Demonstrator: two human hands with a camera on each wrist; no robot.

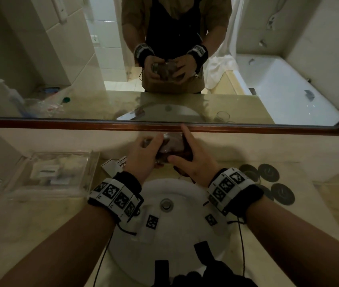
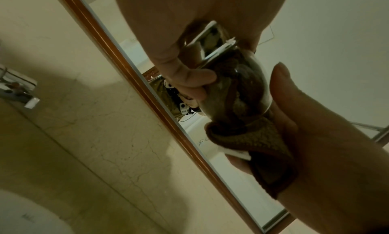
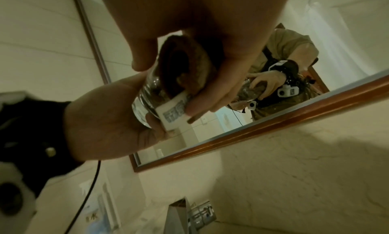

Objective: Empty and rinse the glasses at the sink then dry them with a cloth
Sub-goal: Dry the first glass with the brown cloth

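Above the back of the sink, close to the mirror frame, both hands hold a clear glass point(image 1: 169, 141) lying tilted on its side. My left hand point(image 1: 145, 154) grips its base end, fingers curled round it point(image 2: 189, 81). My right hand point(image 1: 193, 162) holds a brown cloth point(image 1: 180, 151) pushed into the glass's mouth, with the index finger stretched out toward the mirror. In the right wrist view the cloth point(image 3: 185, 67) fills the inside of the glass point(image 3: 145, 104), and a white label point(image 3: 174, 114) hangs from it. The cloth's loose end point(image 2: 258, 142) bunches outside the rim.
The white sink basin point(image 1: 185, 228) lies below the hands. A wood-framed mirror point(image 1: 247, 128) runs along the wall behind and reflects another glass point(image 1: 223, 116). A clear tray point(image 1: 50, 175) and a small box point(image 1: 113, 165) sit left; several dark round coasters point(image 1: 282, 193) sit right.
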